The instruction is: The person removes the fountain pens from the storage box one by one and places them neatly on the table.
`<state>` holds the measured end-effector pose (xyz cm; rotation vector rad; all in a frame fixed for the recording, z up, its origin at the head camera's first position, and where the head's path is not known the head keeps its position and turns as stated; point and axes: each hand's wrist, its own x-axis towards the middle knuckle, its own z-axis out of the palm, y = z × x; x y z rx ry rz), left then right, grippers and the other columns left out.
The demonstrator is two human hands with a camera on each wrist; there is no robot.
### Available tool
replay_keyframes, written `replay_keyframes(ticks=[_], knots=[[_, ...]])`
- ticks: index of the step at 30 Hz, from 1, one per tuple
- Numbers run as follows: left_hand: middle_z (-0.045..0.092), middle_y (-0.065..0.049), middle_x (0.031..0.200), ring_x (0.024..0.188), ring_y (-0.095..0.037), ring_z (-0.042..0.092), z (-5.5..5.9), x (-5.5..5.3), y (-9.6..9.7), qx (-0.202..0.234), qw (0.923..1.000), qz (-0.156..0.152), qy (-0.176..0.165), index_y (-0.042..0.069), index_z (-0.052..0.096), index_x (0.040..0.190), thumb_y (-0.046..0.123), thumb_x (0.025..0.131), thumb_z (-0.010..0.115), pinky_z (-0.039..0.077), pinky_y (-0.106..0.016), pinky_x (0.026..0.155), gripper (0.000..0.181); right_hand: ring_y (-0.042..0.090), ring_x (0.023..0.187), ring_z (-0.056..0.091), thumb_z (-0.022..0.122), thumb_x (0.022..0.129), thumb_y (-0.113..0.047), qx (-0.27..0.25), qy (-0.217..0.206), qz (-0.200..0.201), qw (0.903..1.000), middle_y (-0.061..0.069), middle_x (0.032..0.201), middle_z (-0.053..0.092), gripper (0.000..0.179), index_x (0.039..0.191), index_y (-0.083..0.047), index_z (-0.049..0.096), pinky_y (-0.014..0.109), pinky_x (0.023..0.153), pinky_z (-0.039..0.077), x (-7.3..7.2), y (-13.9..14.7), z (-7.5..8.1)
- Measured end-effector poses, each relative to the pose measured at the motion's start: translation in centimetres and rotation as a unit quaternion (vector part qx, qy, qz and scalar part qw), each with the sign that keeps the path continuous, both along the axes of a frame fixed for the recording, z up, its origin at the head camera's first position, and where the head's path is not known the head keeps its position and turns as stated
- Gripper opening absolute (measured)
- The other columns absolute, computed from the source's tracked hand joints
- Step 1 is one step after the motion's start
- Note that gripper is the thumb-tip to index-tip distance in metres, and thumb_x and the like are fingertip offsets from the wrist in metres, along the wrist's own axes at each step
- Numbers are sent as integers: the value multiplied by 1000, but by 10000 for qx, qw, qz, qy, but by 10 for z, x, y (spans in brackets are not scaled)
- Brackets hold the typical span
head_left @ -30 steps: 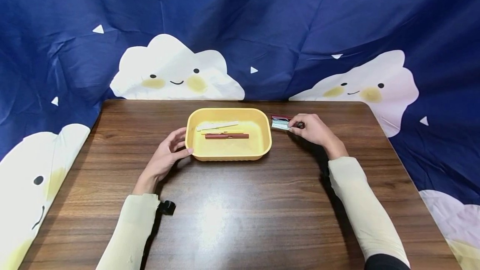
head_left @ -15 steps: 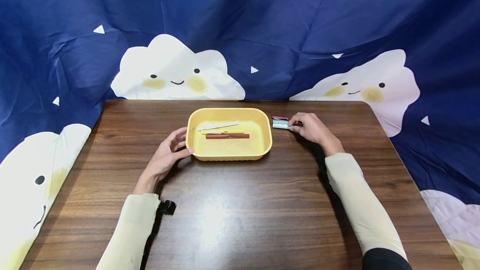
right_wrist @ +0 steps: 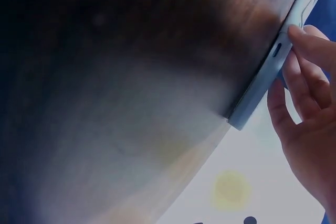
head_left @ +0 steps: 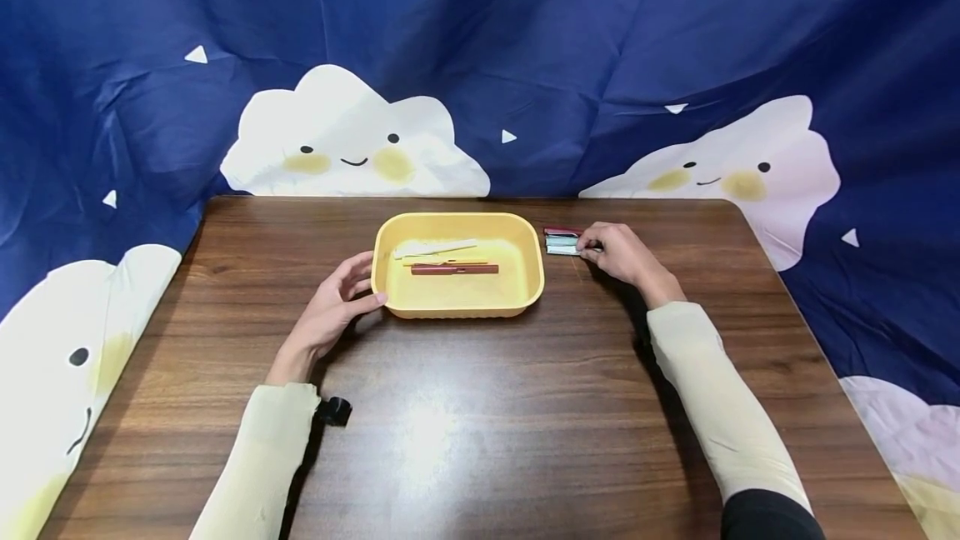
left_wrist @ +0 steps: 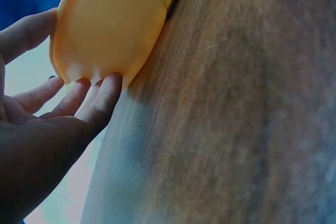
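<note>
A yellow tray stands on the table. In it lie a white pen, a thin yellow pen and a dark red pen. My left hand rests against the tray's left end; the left wrist view shows its fingertips on the outer wall. Right of the tray, a red pen, a mint pen and a pale pen lie side by side. My right hand covers their right ends. In the right wrist view it pinches the pale pen, which has a clip.
The brown wooden table reaches to a blue curtain printed with white clouds. A small black object sits at the left sleeve cuff. Bright light reflects off the table's front middle.
My right hand and sleeve have shifted slightly left, and the dark pen end seen beyond its fingers is now hidden. My left hand and the tray stay put.
</note>
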<state>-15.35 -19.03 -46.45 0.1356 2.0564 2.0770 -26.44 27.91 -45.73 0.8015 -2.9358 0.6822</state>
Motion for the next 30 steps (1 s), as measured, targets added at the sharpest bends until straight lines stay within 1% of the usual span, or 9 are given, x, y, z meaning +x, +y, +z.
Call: replay_keyframes(ticks=[9, 13, 19, 24, 26, 30], knots=[[43, -22, 150, 132, -40, 48, -1, 0, 0, -1, 10000, -19, -4, 2, 34, 155, -2, 90, 73, 50, -21, 92, 75, 27, 87, 64, 74, 89, 3, -101, -13, -83, 9999, 9, 91, 69, 6, 90, -4, 74, 44, 82, 51, 2, 2, 1], [43, -22, 151, 132, -40, 48, -1, 0, 1, -8, 10000, -27, 6, 2, 35, 154, -1, 90, 73, 49, -22, 92, 75, 28, 87, 64, 76, 87, 2, -356, 0, -184, 9992, 11, 93, 70, 7, 91, -3, 74, 45, 81, 51, 4, 3, 3], [43, -22, 150, 131, -40, 48, -3, 0, 0, 5, 10000, -12, 45, 1, 35, 154, -2, 90, 72, 50, -22, 92, 75, 26, 87, 64, 77, 88, -3, -902, -34, -289, 9955, 11, 96, 70, 8, 96, -2, 74, 42, 79, 50, 6, -1, 10], [43, -22, 150, 131, -39, 48, -4, 0, 1, 62, 10000, 15, 45, 2, 34, 154, -3, 90, 72, 50, -22, 92, 75, 28, 90, 65, 78, 89, -9, -1183, -51, -248, 9927, 15, 100, 71, 16, 102, -1, 74, 42, 81, 50, 12, -11, 21], [42, -23, 150, 131, -39, 48, -5, 0, 1, 77, 10000, 26, 57, 1, 34, 155, -3, 90, 71, 49, -22, 92, 75, 30, 92, 66, 78, 88, -9, -1260, -31, -189, 9918, 17, 102, 71, 18, 103, 0, 74, 43, 82, 50, 15, -16, 24], [43, -23, 150, 130, -38, 48, -5, 0, 1, 93, 9999, 45, 53, 2, 34, 155, -3, 90, 71, 50, -22, 92, 75, 34, 94, 66, 79, 88, -9, -1390, 10, -119, 9902, 17, 104, 71, 20, 105, 0, 74, 48, 84, 50, 19, -26, 30]])
